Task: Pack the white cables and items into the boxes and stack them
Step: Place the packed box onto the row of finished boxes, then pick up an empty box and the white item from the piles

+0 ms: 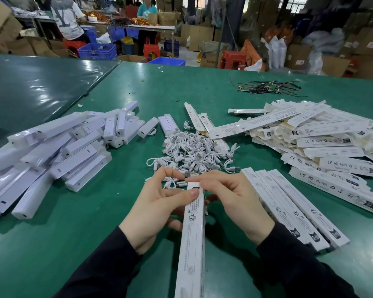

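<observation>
Head view: both hands hold a long, narrow white printed cardboard box (pixel 193 229) above the green table (pixel 95 244). Left hand (pixel 157 203) grips it, thumb across the top; right hand (pixel 230 201) pinches its far end, just before the heap of short white cables (pixel 194 151).

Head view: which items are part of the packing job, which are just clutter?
Job:
- long box held by left hand and right hand
- white cable pile
- white light bars
- flat unfolded boxes
- packed boxes

Lying about:
- dark wire bundle
- green table
</observation>
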Demonstrator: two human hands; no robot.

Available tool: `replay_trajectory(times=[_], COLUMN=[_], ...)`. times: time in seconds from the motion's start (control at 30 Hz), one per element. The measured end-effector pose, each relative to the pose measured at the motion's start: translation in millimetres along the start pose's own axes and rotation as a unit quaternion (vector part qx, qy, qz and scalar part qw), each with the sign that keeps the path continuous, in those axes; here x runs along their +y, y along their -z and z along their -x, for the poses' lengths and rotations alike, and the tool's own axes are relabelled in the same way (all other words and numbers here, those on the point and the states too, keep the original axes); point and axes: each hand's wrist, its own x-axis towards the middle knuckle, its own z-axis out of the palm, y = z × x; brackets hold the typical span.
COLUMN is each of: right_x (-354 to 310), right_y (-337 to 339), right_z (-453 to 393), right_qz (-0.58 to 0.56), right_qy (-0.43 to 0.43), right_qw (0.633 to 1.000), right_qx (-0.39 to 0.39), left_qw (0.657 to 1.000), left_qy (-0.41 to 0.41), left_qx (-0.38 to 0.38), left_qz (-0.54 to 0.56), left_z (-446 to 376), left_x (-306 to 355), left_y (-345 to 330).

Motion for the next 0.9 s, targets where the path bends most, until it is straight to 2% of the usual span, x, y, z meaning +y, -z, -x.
replay_trajectory(times=[0.13,0.23,0.27,0.33,0.4,0.43,0.5,0.57,0.63,0.7,0.77,0.83,0.9], right_x=[4,1,0,2,2,0,-3,-4,-1,2,2,2,-3], right_y=[2,2,1,0,-1,0,4,11,20,26,24,17,7], right_z=[0,0,1,3,6,6,3,-2,-8,-12,-16,-20,-30], right_qz=[0.008,0.001,0.001,0.015,0.005,-0.016,-0.069,-0.094,-0.058,0.014,0.066,0.089,0.08], right_qy=[0.004,-0.013,-0.027,-0.083,-0.144,-0.152,-0.134,-0.108,-0.071,-0.03,0.004,0.028,0.035], right_qw=[1.0,0.998,0.997,0.989,0.976,0.973,0.979,0.989,0.995,0.998,0.998,0.995,0.994], right_qx=[-0.01,-0.056,-0.076,-0.118,-0.164,-0.173,-0.135,-0.048,0.029,0.051,0.016,-0.041,-0.059], left_qw=[1.0,0.999,0.997,0.983,0.953,0.938,0.92,0.918,0.9,0.827,0.741,0.705,0.705], left_qy=[0.001,-0.015,-0.028,-0.065,-0.109,-0.132,-0.169,-0.197,-0.229,-0.284,-0.331,-0.362,-0.391], left_qx=[0.003,0.018,0.044,0.146,0.252,0.285,0.318,0.334,0.35,0.322,0.254,0.21,0.233], left_qz=[0.004,0.033,0.053,0.087,0.128,0.149,0.156,0.084,-0.124,-0.362,-0.525,-0.572,-0.544], left_z=[1,1,0,-4,-10,-12,-14,-14,-12,-10,-9,-10,-11], left_x=[0,-2,-3,-4,-1,1,3,1,-3,-8,-12,-14,-15], left_y=[0,-4,-5,-2,11,17,25,25,21,18,15,15,20])
